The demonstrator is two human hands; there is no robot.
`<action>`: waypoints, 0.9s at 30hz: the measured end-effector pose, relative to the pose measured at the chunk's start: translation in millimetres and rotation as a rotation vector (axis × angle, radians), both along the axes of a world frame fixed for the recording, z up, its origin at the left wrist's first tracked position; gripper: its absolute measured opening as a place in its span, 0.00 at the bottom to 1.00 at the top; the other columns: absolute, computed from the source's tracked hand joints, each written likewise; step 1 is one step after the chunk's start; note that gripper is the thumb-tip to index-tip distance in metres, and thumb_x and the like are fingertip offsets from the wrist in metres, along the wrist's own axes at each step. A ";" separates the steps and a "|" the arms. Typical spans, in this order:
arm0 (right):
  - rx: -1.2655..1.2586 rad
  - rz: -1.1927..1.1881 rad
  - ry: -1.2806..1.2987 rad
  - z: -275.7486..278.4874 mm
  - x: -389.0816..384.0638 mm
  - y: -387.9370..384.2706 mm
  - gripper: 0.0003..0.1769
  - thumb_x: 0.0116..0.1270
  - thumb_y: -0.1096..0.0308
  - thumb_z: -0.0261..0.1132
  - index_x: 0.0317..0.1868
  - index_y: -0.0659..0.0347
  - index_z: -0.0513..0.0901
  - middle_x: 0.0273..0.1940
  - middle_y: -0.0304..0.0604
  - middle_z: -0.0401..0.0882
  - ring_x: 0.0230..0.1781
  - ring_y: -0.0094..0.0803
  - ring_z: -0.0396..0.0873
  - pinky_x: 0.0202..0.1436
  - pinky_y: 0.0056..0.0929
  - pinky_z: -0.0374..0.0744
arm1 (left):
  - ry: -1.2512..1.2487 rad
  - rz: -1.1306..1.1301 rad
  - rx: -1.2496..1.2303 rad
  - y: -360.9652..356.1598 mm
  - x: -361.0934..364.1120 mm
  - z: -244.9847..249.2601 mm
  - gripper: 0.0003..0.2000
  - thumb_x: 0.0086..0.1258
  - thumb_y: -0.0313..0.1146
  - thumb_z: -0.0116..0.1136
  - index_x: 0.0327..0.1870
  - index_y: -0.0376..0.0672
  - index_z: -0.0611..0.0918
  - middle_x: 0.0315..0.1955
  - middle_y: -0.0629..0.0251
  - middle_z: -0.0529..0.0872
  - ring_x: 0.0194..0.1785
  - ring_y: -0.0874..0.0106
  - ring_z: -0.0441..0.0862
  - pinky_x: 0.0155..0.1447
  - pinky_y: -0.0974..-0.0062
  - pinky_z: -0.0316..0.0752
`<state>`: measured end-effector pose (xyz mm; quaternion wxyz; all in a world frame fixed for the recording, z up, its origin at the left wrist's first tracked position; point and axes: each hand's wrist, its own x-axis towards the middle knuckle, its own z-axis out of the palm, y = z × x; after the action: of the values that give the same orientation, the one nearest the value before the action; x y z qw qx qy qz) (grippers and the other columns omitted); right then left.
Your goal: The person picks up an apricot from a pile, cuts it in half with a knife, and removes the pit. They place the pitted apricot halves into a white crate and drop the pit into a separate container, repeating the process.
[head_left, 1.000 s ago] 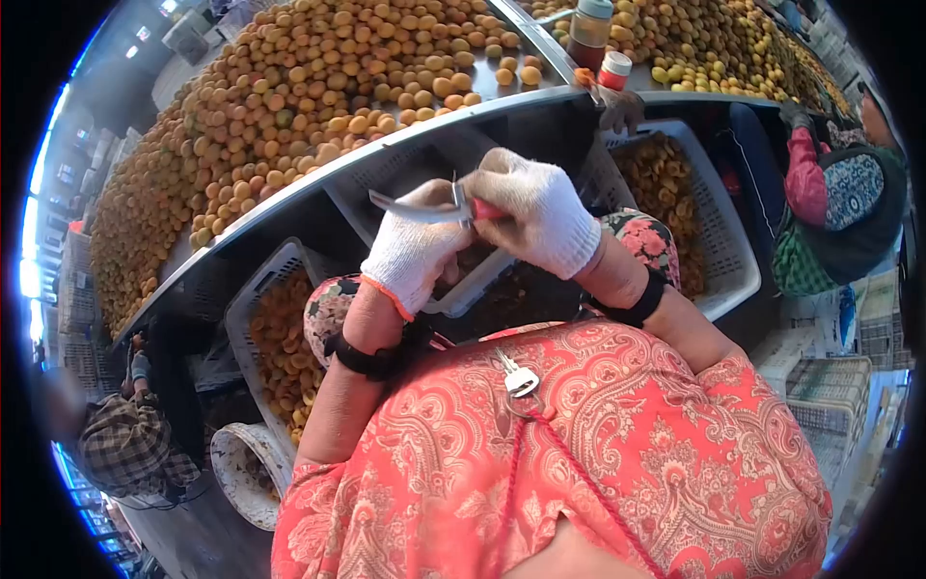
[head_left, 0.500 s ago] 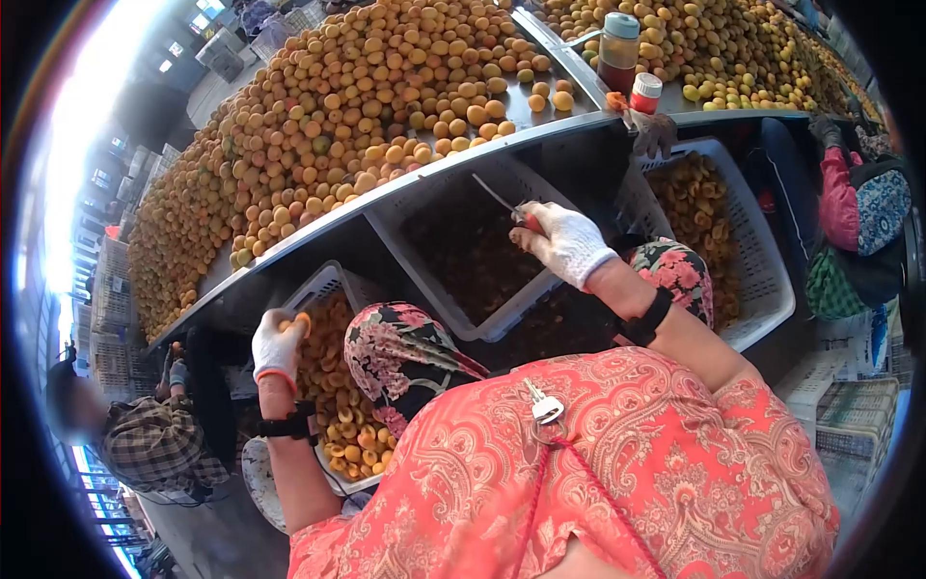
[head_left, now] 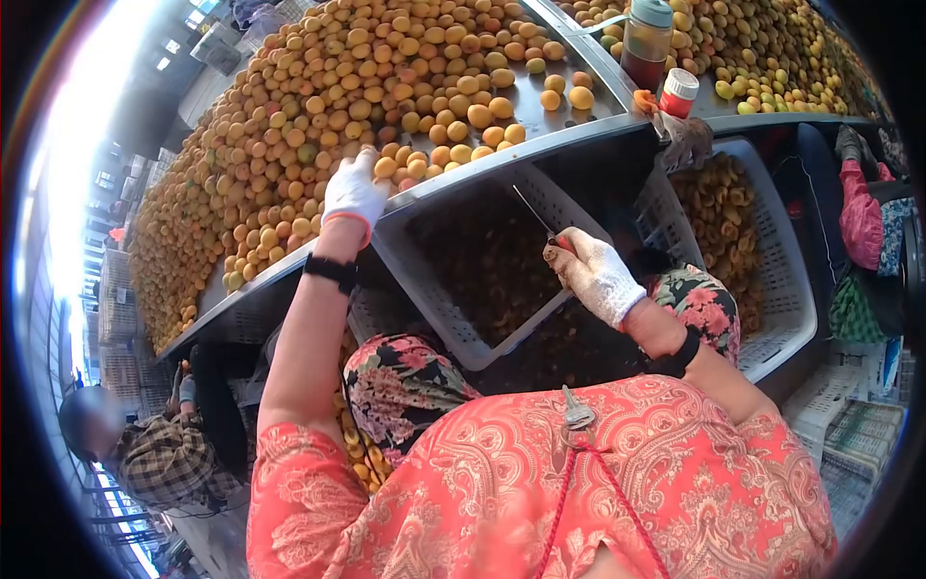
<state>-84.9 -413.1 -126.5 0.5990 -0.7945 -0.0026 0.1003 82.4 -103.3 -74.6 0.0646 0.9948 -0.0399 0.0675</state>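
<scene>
My left hand (head_left: 355, 191), in a white glove, reaches over the table's front edge to the heap of apricots (head_left: 309, 106). Its fingers are stretched out among the fruit, touching or right beside an apricot (head_left: 384, 167); their tips are partly hidden. My right hand (head_left: 600, 278), in a stained white glove, is closed round the red handle of a small knife (head_left: 532, 212). The thin blade points up and left above a grey crate (head_left: 415, 307) with dark, shaded contents. Halved apricots (head_left: 357, 444) show beside my left knee, mostly covered by my arm.
A metal rim (head_left: 482, 166) borders the table. On it stand a bottle (head_left: 646, 43), a red jar with a white lid (head_left: 679, 94) and a dark glove (head_left: 685, 140). A white crate (head_left: 799, 289) at right holds cut fruit. Other people sit at far left and far right.
My left hand has moved from the crate of halved apricots up to the heap on the table, and the apricot piece it held is gone. My right hand still holds the knife.
</scene>
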 end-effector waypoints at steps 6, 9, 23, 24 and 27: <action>0.186 0.000 0.130 12.1 5.7 -4.5 0.13 0.75 0.60 0.62 0.43 0.64 0.77 0.27 0.40 0.76 0.29 0.24 0.73 0.35 0.27 0.73 | 0.135 -0.087 0.152 -9.3 50.6 -22.2 0.15 0.69 0.38 0.57 0.54 0.44 0.83 0.47 0.51 0.87 0.55 0.52 0.83 0.58 0.59 0.78; 0.259 0.038 0.155 25.9 6.1 -5.6 0.12 0.75 0.61 0.60 0.43 0.64 0.77 0.27 0.39 0.75 0.29 0.23 0.73 0.34 0.27 0.73 | 0.119 -0.111 -0.298 -8.3 41.8 -18.0 0.13 0.70 0.30 0.60 0.53 0.40 0.82 0.40 0.59 0.87 0.42 0.67 0.85 0.47 0.69 0.80; 0.016 0.146 -0.317 91.2 -38.6 29.1 0.11 0.77 0.64 0.58 0.44 0.65 0.74 0.30 0.58 0.80 0.33 0.54 0.81 0.37 0.41 0.77 | 0.517 -0.304 -1.999 -102.9 -163.1 55.1 0.20 0.68 0.26 0.64 0.60 0.35 0.78 0.44 0.61 0.84 0.38 0.75 0.78 0.39 0.79 0.73; 0.026 0.141 -0.350 91.7 -40.8 29.7 0.11 0.77 0.64 0.58 0.44 0.65 0.74 0.31 0.60 0.80 0.35 0.59 0.81 0.37 0.43 0.77 | 0.458 -0.280 -2.011 -104.7 -167.6 57.4 0.19 0.68 0.24 0.62 0.60 0.35 0.78 0.44 0.61 0.84 0.36 0.77 0.78 0.38 0.80 0.72; -0.056 0.143 -0.363 96.9 -46.5 30.9 0.11 0.77 0.65 0.57 0.44 0.66 0.73 0.31 0.61 0.80 0.37 0.60 0.81 0.37 0.44 0.77 | 0.362 -0.262 -1.945 -107.0 -177.6 65.6 0.19 0.68 0.22 0.60 0.60 0.35 0.78 0.43 0.62 0.84 0.34 0.79 0.76 0.37 0.83 0.71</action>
<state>-131.3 -382.1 -29.6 0.5578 -0.8136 -0.1642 -0.0025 -95.2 -210.4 -9.0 0.8632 0.4925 -0.0662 -0.0894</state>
